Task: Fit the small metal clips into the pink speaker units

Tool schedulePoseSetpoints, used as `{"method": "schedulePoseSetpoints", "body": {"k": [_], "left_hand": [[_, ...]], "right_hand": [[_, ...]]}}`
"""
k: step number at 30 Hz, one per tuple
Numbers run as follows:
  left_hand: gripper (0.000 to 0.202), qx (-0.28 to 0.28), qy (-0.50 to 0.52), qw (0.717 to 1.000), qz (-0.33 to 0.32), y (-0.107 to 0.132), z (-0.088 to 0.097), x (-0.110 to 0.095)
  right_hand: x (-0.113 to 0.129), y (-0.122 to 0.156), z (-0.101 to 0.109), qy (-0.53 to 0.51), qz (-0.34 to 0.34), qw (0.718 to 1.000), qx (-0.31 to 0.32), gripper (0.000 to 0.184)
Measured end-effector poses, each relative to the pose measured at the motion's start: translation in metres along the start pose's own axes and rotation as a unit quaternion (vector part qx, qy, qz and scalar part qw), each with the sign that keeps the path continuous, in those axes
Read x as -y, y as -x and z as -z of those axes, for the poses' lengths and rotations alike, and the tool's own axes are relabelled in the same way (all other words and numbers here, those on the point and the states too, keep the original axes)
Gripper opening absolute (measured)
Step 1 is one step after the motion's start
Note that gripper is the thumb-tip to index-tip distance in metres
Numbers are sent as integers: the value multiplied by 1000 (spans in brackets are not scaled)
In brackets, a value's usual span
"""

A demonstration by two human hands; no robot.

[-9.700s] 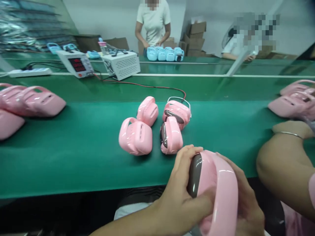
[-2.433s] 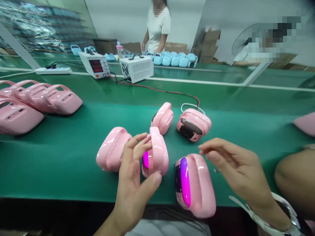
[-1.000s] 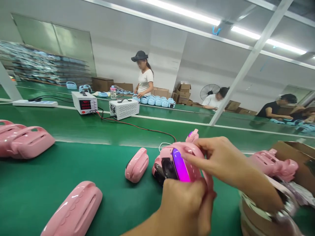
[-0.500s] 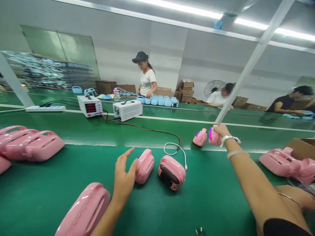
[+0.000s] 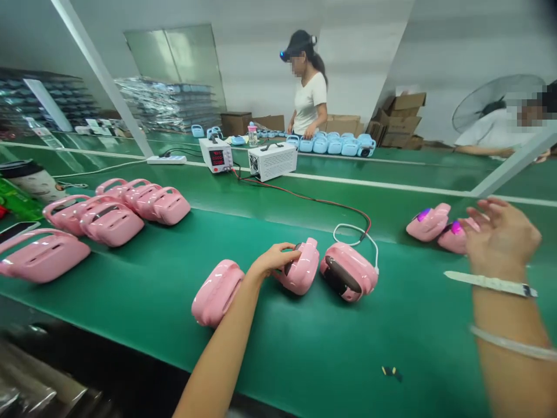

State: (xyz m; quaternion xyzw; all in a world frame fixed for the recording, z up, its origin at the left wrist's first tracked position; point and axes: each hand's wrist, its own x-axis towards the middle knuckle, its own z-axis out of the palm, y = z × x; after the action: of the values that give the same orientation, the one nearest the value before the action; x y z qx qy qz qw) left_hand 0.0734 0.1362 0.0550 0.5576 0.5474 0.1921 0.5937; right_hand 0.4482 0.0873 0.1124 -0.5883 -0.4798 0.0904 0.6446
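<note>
My left hand (image 5: 278, 259) is closed around a glossy pink handled device (image 5: 303, 270), its fingers over the dark front panel. Just right of it rests another pink device (image 5: 348, 268) with its dark panel toward me; a white cable (image 5: 369, 241) runs behind it. By my left forearm lies a third pink device (image 5: 217, 291), partly covered by the arm. My right hand (image 5: 505, 238) is raised with its fingers apart and nothing visible in them. Beyond it, two pink devices (image 5: 429, 222) glow purple on their panels; the hand hides part of the nearer one.
Several pink devices (image 5: 108, 220) stand in a group at the left. A power supply with red digits (image 5: 216, 155) and a white box (image 5: 273, 161) sit further back, with a red-black lead (image 5: 313, 200). A co-worker (image 5: 310, 98) stands behind blue devices (image 5: 335, 144). Small dark connectors (image 5: 392, 372) lie near the front edge.
The view has swung left. My left hand has closed on the pink device beside it, which now sits turned. My right hand has come away from the glowing device and opened.
</note>
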Motion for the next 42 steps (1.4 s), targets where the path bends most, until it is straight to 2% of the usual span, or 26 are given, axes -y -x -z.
{"method": "schedulePoseSetpoints", "body": {"k": [2, 3, 4, 6, 7, 10, 13, 16, 20, 22, 26, 35, 42], "left_hand": [[50, 20, -8, 1000, 1, 17, -6, 13], [52, 33, -13, 999, 4, 26, -8, 20], [53, 43, -19, 999, 3, 35, -10, 27], [55, 50, -29, 998, -16, 47, -11, 41], [57, 46, -32, 998, -34, 51, -10, 46], [59, 33, -36, 995, -90, 55, -9, 56], [54, 60, -44, 991, -114, 53, -7, 59], [49, 80, -58, 987, -124, 52, -8, 56], [45, 77, -59, 988, -122, 52, -9, 54], [43, 82, -53, 988, -121, 52, -10, 55], [40, 97, -44, 987, -123, 52, -11, 56], [39, 94, -48, 987, -125, 54, -11, 54], [41, 95, -47, 986, -127, 54, -11, 54]], "right_hand": [[22, 43, -16, -64, -33, 997, -29, 18], [34, 69, -26, -99, -53, 994, -1, 14], [46, 95, -38, -154, -95, 981, 77, 13], [63, 147, -61, -142, -181, 946, 229, 15], [68, 170, -71, -131, -219, 930, 266, 19], [65, 227, -91, -139, -301, 915, 230, 37], [53, 260, -99, -216, -371, 884, 185, 49], [49, 272, -104, -284, -401, 856, 160, 51], [55, 277, -113, -302, -407, 857, 95, 52], [57, 278, -116, -305, -406, 858, 82, 52], [57, 275, -117, -286, -410, 863, 72, 53], [59, 271, -115, -269, -419, 865, 66, 52], [59, 270, -112, -259, -414, 869, 82, 51]]}}
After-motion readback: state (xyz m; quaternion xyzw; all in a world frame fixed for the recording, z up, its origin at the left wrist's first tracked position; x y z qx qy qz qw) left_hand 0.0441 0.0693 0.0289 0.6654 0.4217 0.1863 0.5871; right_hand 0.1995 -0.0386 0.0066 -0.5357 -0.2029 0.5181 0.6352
